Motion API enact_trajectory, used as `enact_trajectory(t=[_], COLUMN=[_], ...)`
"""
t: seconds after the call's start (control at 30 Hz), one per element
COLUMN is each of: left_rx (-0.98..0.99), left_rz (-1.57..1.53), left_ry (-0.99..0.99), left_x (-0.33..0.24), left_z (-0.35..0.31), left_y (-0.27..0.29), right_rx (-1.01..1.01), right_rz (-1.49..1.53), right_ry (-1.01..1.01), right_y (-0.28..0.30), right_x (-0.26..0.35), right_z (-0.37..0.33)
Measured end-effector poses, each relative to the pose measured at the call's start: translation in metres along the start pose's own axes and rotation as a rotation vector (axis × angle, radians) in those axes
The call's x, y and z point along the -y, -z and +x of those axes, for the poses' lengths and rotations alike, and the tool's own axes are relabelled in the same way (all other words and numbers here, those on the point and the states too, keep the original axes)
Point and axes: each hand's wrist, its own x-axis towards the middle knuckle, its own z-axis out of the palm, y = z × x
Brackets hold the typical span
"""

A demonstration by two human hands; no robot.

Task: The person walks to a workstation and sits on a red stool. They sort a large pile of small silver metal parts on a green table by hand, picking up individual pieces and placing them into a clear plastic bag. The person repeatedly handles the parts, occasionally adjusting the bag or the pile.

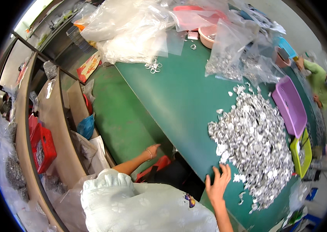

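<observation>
A large heap of small shiny silver metal pieces covers the right part of the green table. My right hand is at the table's near edge, just left of the heap's lower end, with its fingers apart and nothing held. Off the table, over the floor, my left hand hangs near a red stool or seat, with a bracelet at its wrist. Its fingers are too small and foreshortened to read.
Behind the heap stand a purple basket and a yellow-green basket. Clear bags of metal pieces and empty plastic bags fill the far end. Shelves with a red basket line the left. A person in green is at the far right.
</observation>
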Motion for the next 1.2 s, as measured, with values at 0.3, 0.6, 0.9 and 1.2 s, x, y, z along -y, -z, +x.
enact_trajectory(t=[0.3,0.6,0.9,1.2], left_rx=[-0.353,-1.084,-0.737,-0.708], left_rz=[-0.370,0.263,0.688,0.672], left_ry=[-0.637,-0.397,0.079,0.062], left_x=[-0.180,-0.111,-0.110,-0.103], left_z=[-0.067,0.117,0.168,0.196], left_y=[0.151,0.311,0.362,0.356], right_rx=[-0.215,-0.358,-0.344,-0.382], right_rz=[-0.184,-0.267,-0.251,-0.194], right_ry=[-0.160,-0.183,-0.231,-0.273], right_y=[-0.009,-0.025,-0.018,-0.022], right_x=[0.003,0.003,0.002,-0.001], right_z=[-0.040,-0.042,-0.034,-0.039])
